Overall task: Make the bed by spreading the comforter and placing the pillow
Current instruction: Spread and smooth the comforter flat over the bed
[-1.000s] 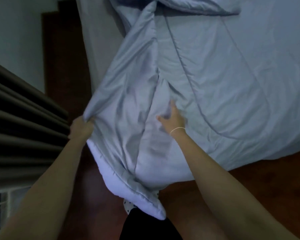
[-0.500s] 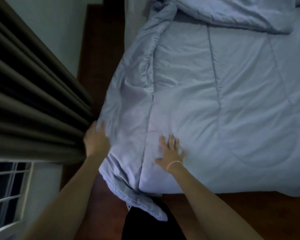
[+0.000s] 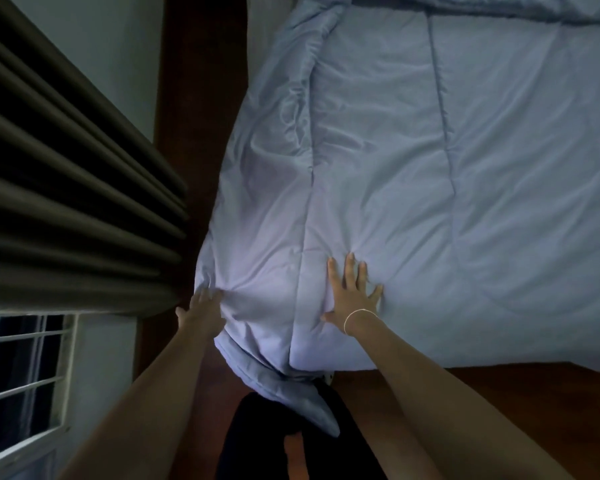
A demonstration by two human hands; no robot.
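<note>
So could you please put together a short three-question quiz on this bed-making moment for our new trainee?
1. True or false: the right hand lies flat with spread fingers on the comforter.
2. What does the left hand touch? A) the curtain B) the comforter's side edge C) the window bars
3. Fill in: no ____ is visible anywhere on the bed.

Key: 1 true. 2 B; whether its fingers pinch the fabric cannot be told. 3 pillow.

Both hands, left hand (image 3: 203, 310) and right hand (image 3: 354, 296), press the comforter (image 3: 430, 168).
</note>
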